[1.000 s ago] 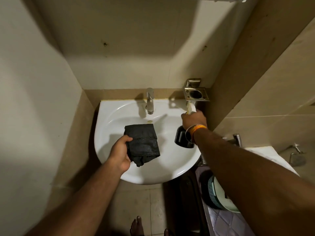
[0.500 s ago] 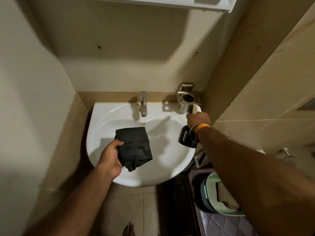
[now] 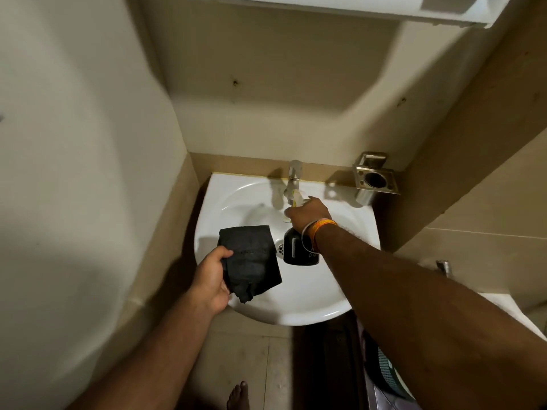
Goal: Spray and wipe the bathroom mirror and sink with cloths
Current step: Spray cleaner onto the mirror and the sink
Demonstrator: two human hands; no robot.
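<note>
Head view. The left hand (image 3: 211,281) grips a folded dark cloth (image 3: 250,257) over the basin of the white sink (image 3: 349,294). The right hand (image 3: 306,213) is clenched round the neck of a dark spray bottle (image 3: 299,248), held above the drain just below the tap (image 3: 293,180). Risk: the nozzle, close to the tap, may strike it or discharge wide of the basin.

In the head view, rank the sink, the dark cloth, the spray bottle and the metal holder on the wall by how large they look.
1. Sink, by far the largest.
2. Dark cloth, gripped by the left hand.
3. Spray bottle and metal holder: unsure, since the right hand hides part of the bottle.
</note>
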